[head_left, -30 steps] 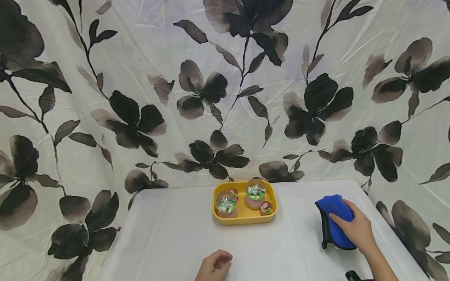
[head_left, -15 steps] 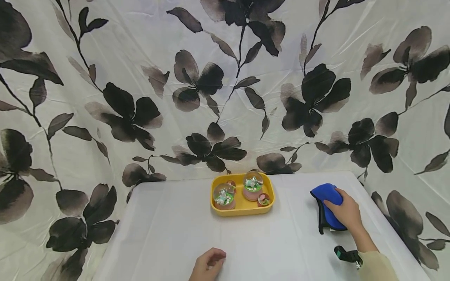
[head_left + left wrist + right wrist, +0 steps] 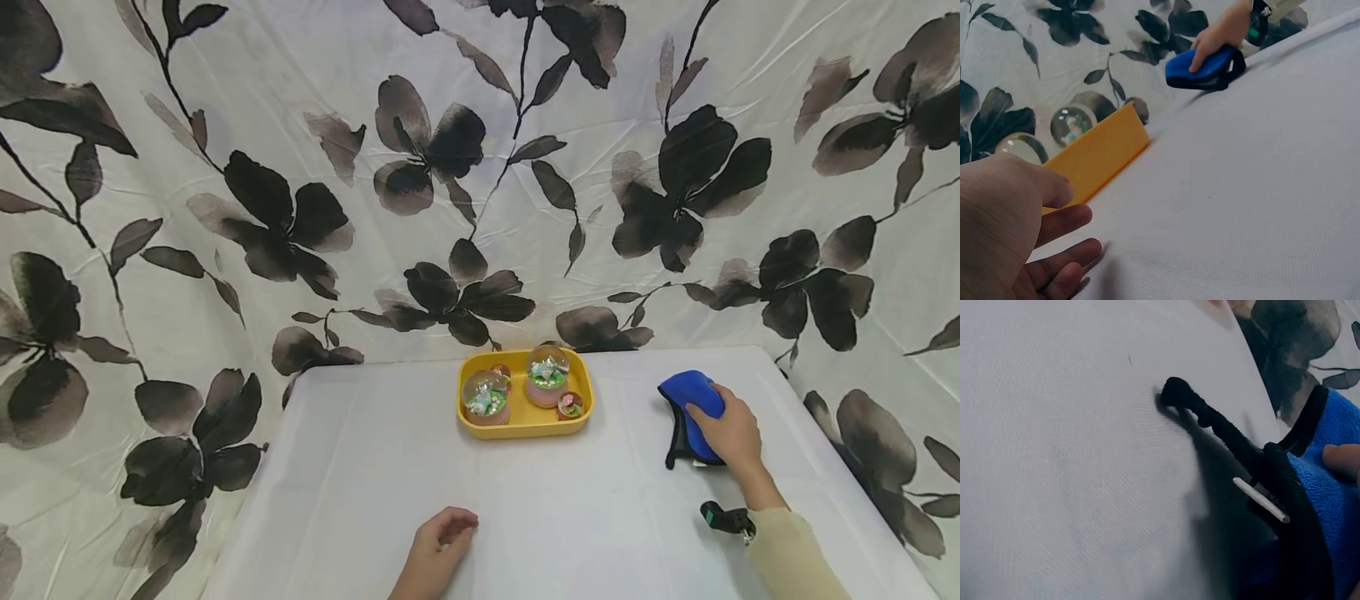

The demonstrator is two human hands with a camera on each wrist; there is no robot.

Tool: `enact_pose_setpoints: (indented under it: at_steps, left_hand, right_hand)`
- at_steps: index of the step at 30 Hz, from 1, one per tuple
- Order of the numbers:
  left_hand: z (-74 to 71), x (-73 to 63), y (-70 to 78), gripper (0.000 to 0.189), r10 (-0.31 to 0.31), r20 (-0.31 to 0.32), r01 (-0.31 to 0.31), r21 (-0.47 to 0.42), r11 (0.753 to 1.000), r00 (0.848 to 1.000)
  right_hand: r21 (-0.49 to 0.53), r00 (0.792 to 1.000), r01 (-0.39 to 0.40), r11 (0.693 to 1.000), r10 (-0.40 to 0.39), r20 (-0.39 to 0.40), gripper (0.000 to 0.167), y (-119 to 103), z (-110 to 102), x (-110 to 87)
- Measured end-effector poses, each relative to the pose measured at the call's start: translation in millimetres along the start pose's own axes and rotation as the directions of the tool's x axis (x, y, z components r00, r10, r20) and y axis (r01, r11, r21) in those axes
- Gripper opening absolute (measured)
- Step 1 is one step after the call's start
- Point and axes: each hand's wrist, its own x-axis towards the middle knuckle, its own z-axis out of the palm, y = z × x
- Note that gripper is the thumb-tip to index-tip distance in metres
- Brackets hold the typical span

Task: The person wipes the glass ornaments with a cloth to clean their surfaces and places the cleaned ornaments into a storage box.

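Note:
My right hand (image 3: 730, 425) grips a folded blue cloth (image 3: 688, 408) with black edging at the right side of the white table. In the right wrist view a black corner of the cloth (image 3: 1313, 506) hangs out and a small white tag (image 3: 1261, 500) shows; only part of a finger is visible there. My left hand (image 3: 438, 546) rests near the table's front, fingers loosely curled around nothing. Beyond it stands a yellow tray (image 3: 525, 431), with two snow globes (image 3: 487, 398) and two smaller ornaments (image 3: 570, 406) inside.
A white cloth covers the table (image 3: 585, 517). Behind it hangs a curtain (image 3: 465, 217) printed with dark flowers. A black wrist device (image 3: 726, 518) sits at the right sleeve (image 3: 795, 554).
My right hand has carried the blue cloth slightly left and farther back, and more of its sleeve shows. The head view has shifted a little. My left hand stays about the same.

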Motion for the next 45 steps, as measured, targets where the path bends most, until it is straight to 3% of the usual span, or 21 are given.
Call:
enact_pose_setpoints:
  at_steps: [4,7,13,17,19,22,25,28,31,36,42,45]
  left_hand:
    - [-1.1,-6.2,7.6,0.017,-0.037,-0.017,0.037,0.004,0.999,0.999]
    - [-1.6,-9.4,3.3,0.017,-0.051,-0.025,0.051,0.001,0.999,0.998]
    - [-2.9,-17.3,9.2,0.017,-0.042,-0.025,0.042,-0.003,0.999,0.999]
    - [-2.4,-17.0,4.8,0.016,-0.016,-0.033,0.017,0.016,1.0,0.999]
    - [-1.2,-16.1,-1.9,0.016,-0.01,-0.033,0.011,0.024,1.0,0.999]
    - [1.2,-16.4,-10.9,0.017,-0.013,-0.031,0.013,0.031,0.999,0.999]
    - [2.7,-17.7,-14.4,0.017,-0.016,-0.028,0.017,0.025,1.0,0.999]
    - [3.1,-18.7,-14.8,0.018,-0.029,-0.025,0.03,0.019,0.999,0.999]
    - [3.3,-20.4,-9.1,0.018,-0.031,-0.027,0.032,0.037,0.999,0.999]
    - [1.9,-27.7,10.8,0.017,-0.045,-0.041,0.047,0.037,0.998,0.998]
    - [0.6,-31.1,22.1,0.017,-0.024,-0.042,0.026,0.034,0.999,0.999]
    - [1.9,-29.1,19.8,0.017,-0.03,-0.047,0.032,0.032,0.999,0.998]
  right_hand:
    - [0.048,0.999,0.024,0.999,-0.022,-0.044,0.067,1,11,1.0]
    - [0.075,0.998,0.046,0.996,-0.042,-0.047,0.064,2,19,0.2]
    - [0.0,0.996,0.065,0.998,-0.065,0.063,0.055,-1,24,-1.7]
    - [-0.037,0.991,0.01,0.999,-0.005,0.134,0.056,-6,22,-0.3]
    - [-0.062,0.991,-0.016,0.998,0.024,0.132,0.061,-6,21,0.1]
    - [-0.077,0.994,-0.059,0.995,0.066,0.088,0.067,-5,19,-2.0]
    - [-0.045,0.994,-0.102,0.994,0.101,-0.031,0.065,-5,17,-6.1]
    - [-0.013,0.982,-0.099,0.995,0.095,-0.161,0.059,-6,16,-8.6]
    - [-0.063,0.984,-0.07,0.996,0.058,-0.165,0.055,-6,17,-9.4]
    - [-0.167,0.999,0.03,0.985,-0.034,-0.02,0.054,-1,26,-10.7]
    - [-0.106,0.965,0.245,0.964,-0.253,-0.072,0.057,4,35,-11.2]
    - [-0.069,0.958,0.283,0.957,-0.285,-0.021,0.067,3,36,-11.2]
